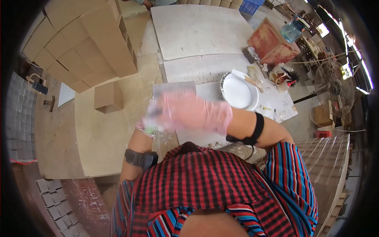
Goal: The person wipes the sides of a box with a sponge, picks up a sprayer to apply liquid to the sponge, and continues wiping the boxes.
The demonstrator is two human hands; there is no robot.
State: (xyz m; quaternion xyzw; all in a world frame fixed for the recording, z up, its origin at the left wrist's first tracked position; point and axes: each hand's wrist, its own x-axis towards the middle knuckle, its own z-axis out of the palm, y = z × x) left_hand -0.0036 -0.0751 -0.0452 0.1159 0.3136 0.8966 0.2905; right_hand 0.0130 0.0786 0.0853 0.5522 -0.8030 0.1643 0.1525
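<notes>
My right hand [187, 110], in a pink glove, reaches across in front of my chest and is smeared by motion. Behind and beside it is my left hand [152, 118], in a pale glove, mostly covered. Both hands meet over the table edge, and their fingers cannot be made out. A flat greyish panel [177, 86] shows just beyond them; whether either hand touches it is unclear. To the right of my right hand stands a white tub [239, 91] of white paste, with a brush [252, 81] by its rim. One open cardboard box [108, 97] sits on the left tabletop.
Stacked cardboard boxes [79, 43] rise at the far left. A white board [201, 29] covers the far table. Toward the right are a worn red crate [272, 41], a stained pot [280, 75] and a standing fan [335, 83]. Another person's hand [147, 4] shows at the top.
</notes>
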